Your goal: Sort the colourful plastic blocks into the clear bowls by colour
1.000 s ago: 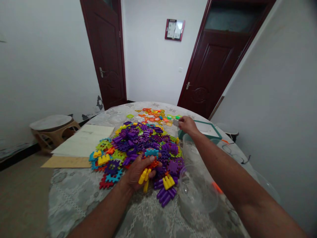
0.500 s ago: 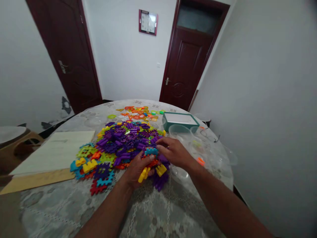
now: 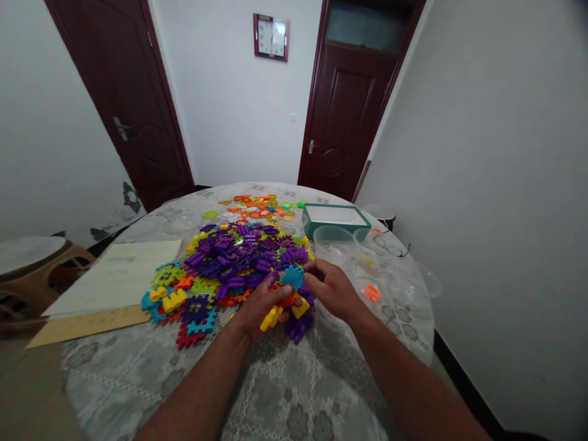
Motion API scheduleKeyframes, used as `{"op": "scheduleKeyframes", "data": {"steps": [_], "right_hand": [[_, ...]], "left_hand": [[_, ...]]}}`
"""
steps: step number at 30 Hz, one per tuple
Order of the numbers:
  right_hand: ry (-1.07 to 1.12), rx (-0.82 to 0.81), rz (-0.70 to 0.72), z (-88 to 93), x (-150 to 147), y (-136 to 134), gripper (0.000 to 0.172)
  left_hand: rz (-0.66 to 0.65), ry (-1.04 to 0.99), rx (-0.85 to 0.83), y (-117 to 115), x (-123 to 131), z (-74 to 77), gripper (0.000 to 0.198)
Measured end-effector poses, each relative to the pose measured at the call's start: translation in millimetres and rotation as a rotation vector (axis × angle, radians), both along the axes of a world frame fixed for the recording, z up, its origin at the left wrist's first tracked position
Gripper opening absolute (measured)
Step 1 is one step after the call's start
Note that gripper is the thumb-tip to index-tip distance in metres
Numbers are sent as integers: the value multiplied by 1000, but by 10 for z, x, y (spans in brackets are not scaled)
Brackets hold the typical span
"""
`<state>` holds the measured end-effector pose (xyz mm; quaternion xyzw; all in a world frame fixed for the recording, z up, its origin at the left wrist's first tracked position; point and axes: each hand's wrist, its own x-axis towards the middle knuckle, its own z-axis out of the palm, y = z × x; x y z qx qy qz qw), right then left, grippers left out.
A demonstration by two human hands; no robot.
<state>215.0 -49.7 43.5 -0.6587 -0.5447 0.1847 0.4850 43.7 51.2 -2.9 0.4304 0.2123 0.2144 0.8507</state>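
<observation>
The left hand [image 3: 260, 309] and the right hand [image 3: 333, 291] have come together, fingers clamped on one blue spiky plastic square [image 3: 292, 277].

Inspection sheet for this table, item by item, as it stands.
Surface: round table under a grey patterned cloth.
Job's things: teal interlocking plastic block between both hands; heap of purple and multicoloured interlocking blocks beneath them.
Clutter: teal-rimmed box, clear plastic bowl, pale board.
Grippers: left hand and right hand, both on the teal block.
Cables: thin dark wire or spectacles, cannot tell which.
Surroundings: dark red door, wall clock, stool.
</observation>
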Motion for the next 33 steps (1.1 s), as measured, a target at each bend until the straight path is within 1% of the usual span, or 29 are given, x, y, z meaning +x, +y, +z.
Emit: {"op": "scheduleKeyframes", "data": {"steps": [3,7,12,16,18,20,23,27,30,33], "right_hand": [[74,7,-61,-3,107,-62,13],[172,18,-112,38,237,-227,14],[214,55,-223,43,375,-542,12],[218,63,-322,-23,530,-812,17],[201,75,-387,-59,636,-943,21],[165,88,-473,-83,772,-1077,26],[65,105,-640,-94,1045,-1292,34],[-90,112,-853,-89,1454,-1559,37],[-204,80,-982,-99,1668,-1677,36],[-338,57,-1040,-134,1775,-1707,35]], "left_hand": [[8,-23,-1,10,15,-6,52],[49,-17,-13,34,10,49,46],[137,30,-24,81,-6,134,47],[183,33,-14,61,5,176,42],[193,44,-18,37,13,188,43],[188,50,-28,21,18,193,45],[176,60,-34,25,18,181,48],[188,86,-12,51,23,158,45],[185,85,13,47,35,163,43],[200,107,24,28,43,170,46]]}}
